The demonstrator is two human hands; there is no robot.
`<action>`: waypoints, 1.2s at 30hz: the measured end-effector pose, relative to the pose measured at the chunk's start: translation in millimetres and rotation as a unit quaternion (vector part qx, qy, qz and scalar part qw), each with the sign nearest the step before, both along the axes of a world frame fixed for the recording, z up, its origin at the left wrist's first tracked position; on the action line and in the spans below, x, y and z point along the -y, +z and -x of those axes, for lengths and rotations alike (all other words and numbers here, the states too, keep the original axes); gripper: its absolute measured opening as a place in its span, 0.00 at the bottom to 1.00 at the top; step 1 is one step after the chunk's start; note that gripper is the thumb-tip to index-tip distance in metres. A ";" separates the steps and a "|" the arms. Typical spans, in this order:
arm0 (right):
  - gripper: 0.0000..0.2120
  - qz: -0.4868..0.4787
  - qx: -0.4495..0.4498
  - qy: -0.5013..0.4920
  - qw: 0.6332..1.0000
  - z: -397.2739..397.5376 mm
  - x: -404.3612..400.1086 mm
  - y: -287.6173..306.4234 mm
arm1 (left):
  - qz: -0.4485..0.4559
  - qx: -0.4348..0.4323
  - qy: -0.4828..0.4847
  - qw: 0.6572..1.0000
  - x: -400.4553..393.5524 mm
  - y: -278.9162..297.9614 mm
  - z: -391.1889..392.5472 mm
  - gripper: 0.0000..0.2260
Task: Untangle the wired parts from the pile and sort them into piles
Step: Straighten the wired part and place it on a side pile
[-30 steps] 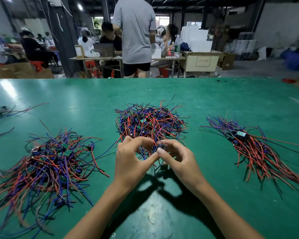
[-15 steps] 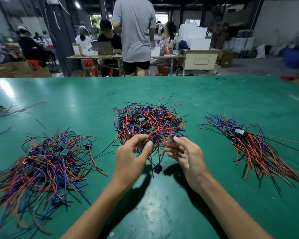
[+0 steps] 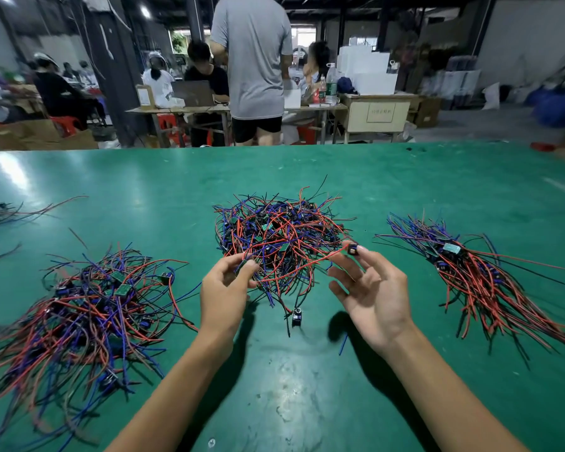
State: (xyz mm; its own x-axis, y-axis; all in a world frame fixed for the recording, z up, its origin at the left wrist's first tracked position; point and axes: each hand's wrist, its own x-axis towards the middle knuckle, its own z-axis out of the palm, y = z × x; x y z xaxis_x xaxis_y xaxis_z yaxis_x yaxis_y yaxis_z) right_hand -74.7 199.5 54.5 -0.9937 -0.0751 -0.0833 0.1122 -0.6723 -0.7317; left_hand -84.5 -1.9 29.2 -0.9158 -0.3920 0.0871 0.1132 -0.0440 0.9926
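A tangled pile [image 3: 279, 230] of red, blue and black wired parts lies mid-table. My left hand [image 3: 224, 293] pinches a small green board with wires at the pile's near left edge. My right hand [image 3: 374, 288] is palm up, pinching a small black component [image 3: 352, 249] at its fingertips, with a red wire running from it back to the pile. Another black component [image 3: 296, 317] dangles on black wires between my hands. A loose sorted pile [image 3: 85, 308] lies to the left, and a combed bundle [image 3: 470, 275] to the right.
The green table [image 3: 291, 393] stretches wide. Stray wires [image 3: 17, 212] lie at the far left edge, and a short blue wire scrap [image 3: 342, 344] sits near my right wrist. Beyond the table, people stand and sit at desks [image 3: 229, 109] among boxes.
My hands have moved apart from a joined position near the pile's front. The right hand swung right and turned palm up with the black component; a red wire now stretches between it and the pile.
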 end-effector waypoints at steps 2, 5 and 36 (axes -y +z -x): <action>0.08 0.031 0.000 0.008 0.999 1.7 -5.2 1.8 | 0.023 0.001 0.003 1.000 0.9 -1.6 -0.4 0.05; 0.09 0.056 0.004 0.022 0.998 2.4 -10.0 3.9 | 0.053 -0.003 -0.008 0.999 0.8 -4.2 -1.4 0.04; 0.10 -0.484 -0.435 -0.142 0.746 -17.3 113.5 -0.4 | 0.025 -0.007 -0.095 0.995 -6.9 -3.0 -1.7 0.10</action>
State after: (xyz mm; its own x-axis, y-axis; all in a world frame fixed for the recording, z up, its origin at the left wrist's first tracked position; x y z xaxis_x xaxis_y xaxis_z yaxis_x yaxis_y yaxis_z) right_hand -57.4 86.0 54.1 -0.6677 -0.1737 0.7239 -0.7344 0.3129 -0.6023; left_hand -82.7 5.0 26.1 -0.9714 -0.2072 0.1157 0.1217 -0.0165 0.9924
